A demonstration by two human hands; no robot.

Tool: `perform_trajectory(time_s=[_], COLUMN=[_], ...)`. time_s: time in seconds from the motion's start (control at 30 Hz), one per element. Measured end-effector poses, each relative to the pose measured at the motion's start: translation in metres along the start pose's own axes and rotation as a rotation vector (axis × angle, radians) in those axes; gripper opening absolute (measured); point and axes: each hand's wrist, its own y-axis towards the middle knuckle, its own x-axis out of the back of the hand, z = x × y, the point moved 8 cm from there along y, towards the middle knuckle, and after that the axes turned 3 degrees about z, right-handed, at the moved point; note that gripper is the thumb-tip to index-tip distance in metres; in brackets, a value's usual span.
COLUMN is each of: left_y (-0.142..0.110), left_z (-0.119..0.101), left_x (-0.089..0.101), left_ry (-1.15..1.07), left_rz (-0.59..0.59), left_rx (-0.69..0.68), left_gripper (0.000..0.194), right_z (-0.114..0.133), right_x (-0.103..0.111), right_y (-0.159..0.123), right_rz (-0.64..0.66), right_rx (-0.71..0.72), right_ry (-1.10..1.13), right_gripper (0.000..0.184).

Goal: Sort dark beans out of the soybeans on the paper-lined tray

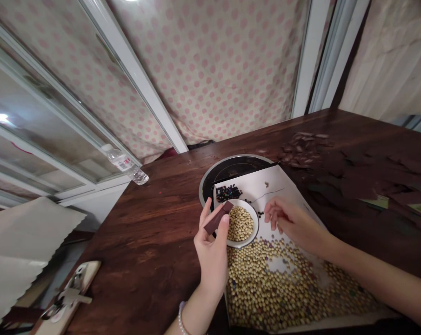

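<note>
My left hand [212, 253] grips a small dark brown rectangular packet [218, 218] between thumb and fingers, at the left rim of a white bowl [255, 226]. Pale yellow round beads [241, 223] fill this bowl. Over the white tray [283, 179], right of the bowl, my right hand [290, 221] has its fingers curled together; whatever they hold, if anything, is too small to make out. A thin dark thread [269, 192] lies on the tray behind that hand. Many more pale beads [273, 288], mixed with a few coloured ones, are spread across the tray's near part.
Black beads [228, 192] are heaped in the tray's far left corner. A dark round plate [227, 168] lies under its far end. Brown packets [304, 149] are piled at the back right. A plastic bottle [126, 164] stands at the table's left edge; keys [70, 296] lie nearer.
</note>
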Motion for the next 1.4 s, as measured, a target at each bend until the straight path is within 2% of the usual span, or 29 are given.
perform_trajectory(time_s=[0.2,0.33,0.4,0.5,0.57,0.7,0.83,0.97,1.1,1.2,1.33,1.4], left_y=[0.000,-0.001,-0.001,-0.002,-0.001,-0.001,-0.002,-0.004,-0.006,-0.007,-0.008,-0.010], left_z=[-0.002,-0.004,-0.005,-0.006,-0.007,-0.005,-0.008,-0.012,-0.014,-0.017,-0.024,-0.031], left_x=[-0.002,-0.002,-0.003,-0.003,-0.003,-0.005,-0.007,-0.008,-0.008,-0.009,-0.012,-0.013], left_ry=[-0.016,-0.013,-0.009,-0.001,0.007,0.010,0.028,0.058,0.090,0.122,0.176,0.225], left_rz=[0.002,-0.003,-0.004,0.000,0.002,0.016,0.042,0.062,0.063,0.063,0.082,0.091], left_rx=[0.003,-0.009,-0.024,-0.040,-0.044,-0.047,-0.072,-0.114,-0.153,-0.183,-0.211,-0.256], left_gripper=[0.028,0.028,0.027,0.027,0.027,0.026,0.025,0.025,0.025,0.025,0.026,0.027], right_z=[0.010,-0.002,-0.011,-0.017,-0.021,-0.024,-0.012,0.008,0.017,0.019,0.009,0.006], right_x=[-0.001,-0.015,-0.014,-0.008,-0.012,-0.035,-0.054,-0.061,-0.063,-0.063,-0.054,-0.046], right_y=[-0.005,-0.004,-0.002,0.000,-0.003,-0.017,-0.033,-0.045,-0.051,-0.047,-0.028,-0.019], right_rz=[0.097,0.235,0.205,0.104,0.134,0.370,0.614,0.839,0.953,0.892,0.627,0.498], right_rx=[0.017,-0.100,-0.130,-0.076,-0.065,-0.109,-0.145,-0.052,-0.010,0.000,-0.127,-0.187], right_ry=[-0.118,-0.057,-0.088,-0.205,-0.217,-0.087,0.019,-0.004,-0.034,0.040,0.240,0.338], right_gripper=[0.024,0.031,0.030,0.020,0.021,0.023,0.024,0.025,0.029,0.022,0.018,0.024])
